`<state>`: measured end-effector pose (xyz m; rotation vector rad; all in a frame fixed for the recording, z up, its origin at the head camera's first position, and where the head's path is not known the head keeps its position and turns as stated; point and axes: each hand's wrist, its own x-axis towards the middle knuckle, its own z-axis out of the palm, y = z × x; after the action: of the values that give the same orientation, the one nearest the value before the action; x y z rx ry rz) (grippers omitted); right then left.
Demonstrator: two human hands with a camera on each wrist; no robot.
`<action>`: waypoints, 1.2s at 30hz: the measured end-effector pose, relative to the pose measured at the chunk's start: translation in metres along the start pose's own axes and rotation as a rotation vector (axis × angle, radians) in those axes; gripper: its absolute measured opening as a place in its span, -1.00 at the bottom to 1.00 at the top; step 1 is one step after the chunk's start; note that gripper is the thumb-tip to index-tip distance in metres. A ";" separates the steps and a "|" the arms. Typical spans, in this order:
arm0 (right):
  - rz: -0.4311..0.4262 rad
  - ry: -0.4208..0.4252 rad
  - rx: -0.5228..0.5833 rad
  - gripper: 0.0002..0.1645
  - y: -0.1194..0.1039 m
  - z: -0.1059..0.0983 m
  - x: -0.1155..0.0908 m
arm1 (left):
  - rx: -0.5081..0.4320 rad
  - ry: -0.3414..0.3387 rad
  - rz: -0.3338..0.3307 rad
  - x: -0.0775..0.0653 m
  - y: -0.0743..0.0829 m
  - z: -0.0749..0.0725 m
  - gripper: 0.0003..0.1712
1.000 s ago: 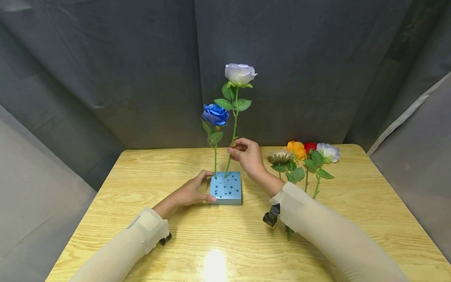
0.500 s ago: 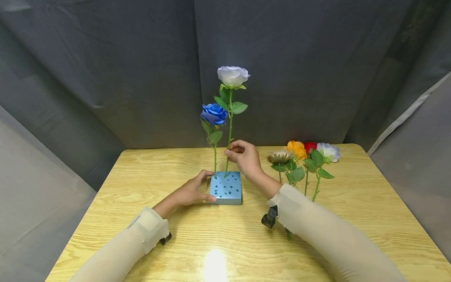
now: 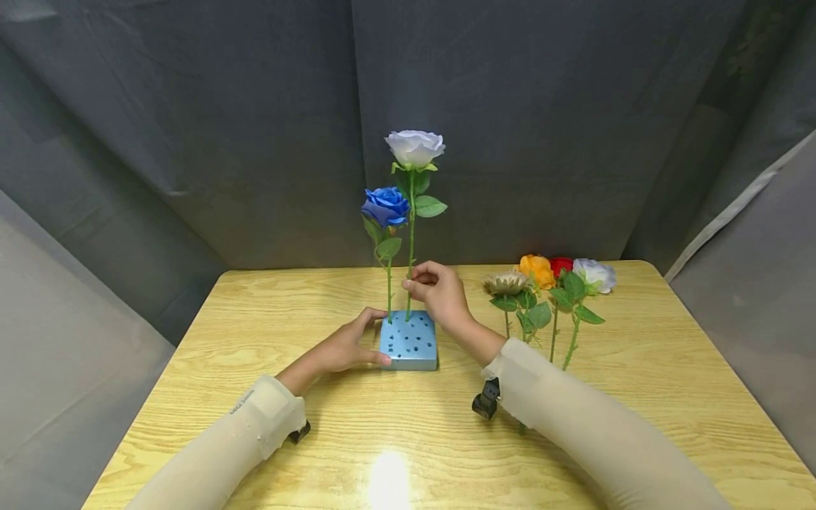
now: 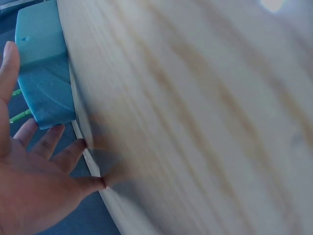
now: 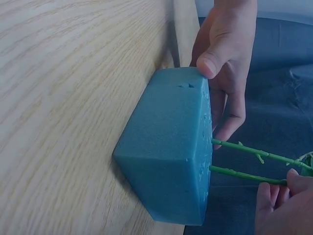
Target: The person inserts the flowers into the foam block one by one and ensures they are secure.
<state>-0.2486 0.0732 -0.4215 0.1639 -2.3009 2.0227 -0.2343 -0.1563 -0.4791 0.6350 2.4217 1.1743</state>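
A light blue foam block (image 3: 423, 360) dotted with small holes sits on the wooden table. My left hand (image 3: 347, 345) holds it at its left side, thumb at the front corner and fingers toward the back; the left wrist view shows those fingers (image 4: 46, 142) spread along its end. Between thumb and fingertips, my right hand (image 3: 443, 294) pinches the green stem of a white rose (image 3: 416, 149), low down above the block. That stem stands nearly upright, its lower end in the block's top. Just left of it, a shorter blue rose (image 3: 385, 207) stands in the block.
On the table's right side lie a beige dried-looking flower (image 3: 506, 283), an orange one (image 3: 537, 270), a red one (image 3: 561, 265) and a pale white rose (image 3: 594, 275); my right sleeve (image 3: 574, 411) overlaps their stems. A dark curtain (image 3: 287, 142) hangs behind the table (image 3: 255, 304).
The white rose has swung left from a rightward lean to nearly upright, its bloom slightly lower. My right hand has moved left and a little down with the stem. My left hand stays put.
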 end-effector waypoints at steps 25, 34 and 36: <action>0.064 -0.033 0.034 -0.71 0.003 -0.004 0.003 | -0.037 -0.029 -0.008 0.003 -0.003 -0.002 0.02; 0.083 -0.029 0.033 -0.66 0.002 -0.007 0.003 | -0.040 -0.028 -0.018 0.003 -0.005 -0.003 0.02; 0.088 -0.030 0.032 -0.67 0.002 -0.007 0.003 | -0.039 -0.027 -0.019 0.003 -0.005 -0.003 0.02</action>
<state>-0.2524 0.0807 -0.4223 0.0974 -2.3342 2.1129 -0.2394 -0.1591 -0.4820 0.6105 2.3712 1.1942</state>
